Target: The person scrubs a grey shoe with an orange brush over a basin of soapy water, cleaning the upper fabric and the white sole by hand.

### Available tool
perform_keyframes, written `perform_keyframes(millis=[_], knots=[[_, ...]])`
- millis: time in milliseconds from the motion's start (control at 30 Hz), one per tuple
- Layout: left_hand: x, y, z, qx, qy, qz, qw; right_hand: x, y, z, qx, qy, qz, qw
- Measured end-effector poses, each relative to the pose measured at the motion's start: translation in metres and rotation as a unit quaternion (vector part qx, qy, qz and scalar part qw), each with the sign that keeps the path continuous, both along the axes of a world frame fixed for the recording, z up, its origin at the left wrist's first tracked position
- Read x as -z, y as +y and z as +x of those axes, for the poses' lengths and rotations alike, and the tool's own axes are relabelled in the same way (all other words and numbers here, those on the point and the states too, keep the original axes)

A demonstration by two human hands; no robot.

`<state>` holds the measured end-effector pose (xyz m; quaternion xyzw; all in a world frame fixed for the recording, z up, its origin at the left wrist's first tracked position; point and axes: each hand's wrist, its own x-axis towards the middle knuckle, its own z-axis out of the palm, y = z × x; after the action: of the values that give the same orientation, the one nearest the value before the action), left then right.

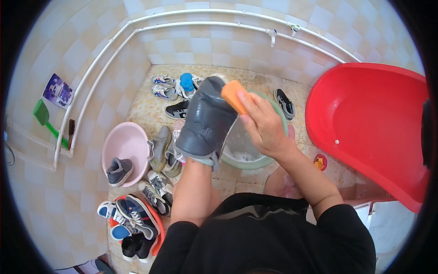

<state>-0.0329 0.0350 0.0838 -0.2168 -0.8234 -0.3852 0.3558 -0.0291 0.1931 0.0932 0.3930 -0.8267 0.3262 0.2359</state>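
A wet dark grey shoe (205, 123) is raised in front of me, over the left part of a pale green basin (269, 165). My left hand (195, 168) is pushed into the shoe's opening and holds it from inside, so its fingers are hidden and only the wrist shows. In my right hand (266, 124) is an orange block-shaped scrubber (236, 97), its far end against the upper side of the shoe. Any bristles on its underside are out of sight. Below, the basin holds cloudy, sudsy water (244, 141).
Several shoes (159, 146) stand on the tiled floor to the left. A pink basin (111, 141) holds one grey shoe (119, 171); an orange tray (158, 244) carries several sneakers. The large red tub (365, 118) fills the right. White pipes (210, 23) with taps run along the wall.
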Motion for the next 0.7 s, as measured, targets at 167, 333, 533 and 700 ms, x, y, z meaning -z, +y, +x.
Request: perform_keyframes(millis=[167, 333, 533, 700], knots=[[-0.026, 0.012, 0.022, -0.026, -0.059, -0.109, 0.992, -0.074, -0.032, -0.04, -0.017, -0.122, 0.056, 0.991], [-0.031, 0.009, 0.026, 0.144, -0.132, 0.057, 0.979, -0.026, -0.003, -0.035, -0.054, -0.019, -0.052, 0.997], [0.012, 0.0, 0.016, 0.109, -0.119, 0.036, 0.986, -0.026, 0.002, -0.019, -0.004, -0.151, -0.086, 0.985], [0.017, 0.006, 0.022, 0.055, -0.101, -0.044, 0.992, -0.065, -0.021, -0.081, -0.143, -0.226, 0.191, 0.945]])
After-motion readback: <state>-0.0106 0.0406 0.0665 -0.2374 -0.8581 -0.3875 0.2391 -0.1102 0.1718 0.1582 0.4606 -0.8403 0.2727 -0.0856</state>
